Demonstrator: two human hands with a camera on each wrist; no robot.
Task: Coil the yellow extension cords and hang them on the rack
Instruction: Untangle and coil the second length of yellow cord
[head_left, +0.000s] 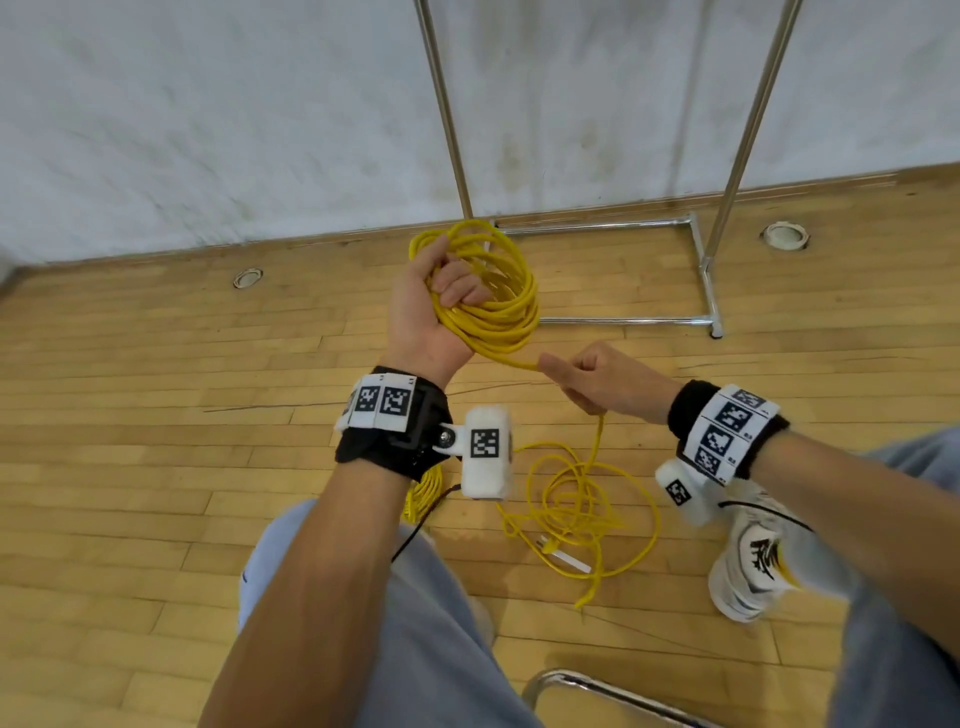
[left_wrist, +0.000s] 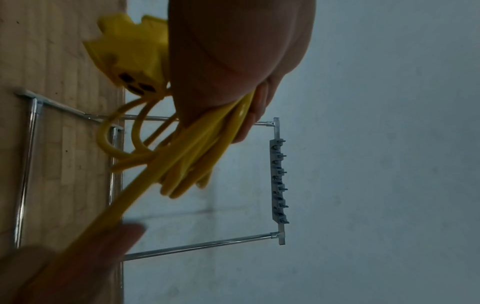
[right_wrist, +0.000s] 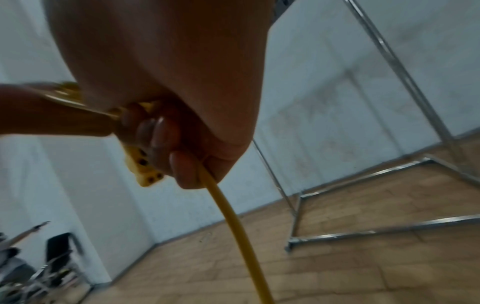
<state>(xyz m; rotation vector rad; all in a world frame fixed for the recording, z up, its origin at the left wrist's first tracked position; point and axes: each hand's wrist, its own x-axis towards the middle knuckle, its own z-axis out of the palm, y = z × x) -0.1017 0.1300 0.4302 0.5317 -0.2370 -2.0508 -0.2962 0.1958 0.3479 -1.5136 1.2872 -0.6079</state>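
Note:
My left hand (head_left: 441, 306) grips a bundle of yellow extension cord loops (head_left: 498, 306) at chest height, palm up. In the left wrist view the yellow cord loops (left_wrist: 197, 156) run under my curled fingers, and the yellow socket block (left_wrist: 130, 61) hangs beside the palm. My right hand (head_left: 587, 379) is fisted around the free run of the same cord, close to the coil. The cord (right_wrist: 233, 226) drops from that fist to a loose tangle (head_left: 576, 509) on the wooden floor. The chrome rack (head_left: 711, 249) stands ahead; its hook bar (left_wrist: 279, 181) shows in the left wrist view.
A second yellow bundle (head_left: 426, 493) lies on the floor behind my left wrist. My white shoe (head_left: 753, 561) stands right of the tangle. A chrome chair frame (head_left: 597, 691) is at the bottom edge. Two round floor sockets (head_left: 248, 278) sit near the wall.

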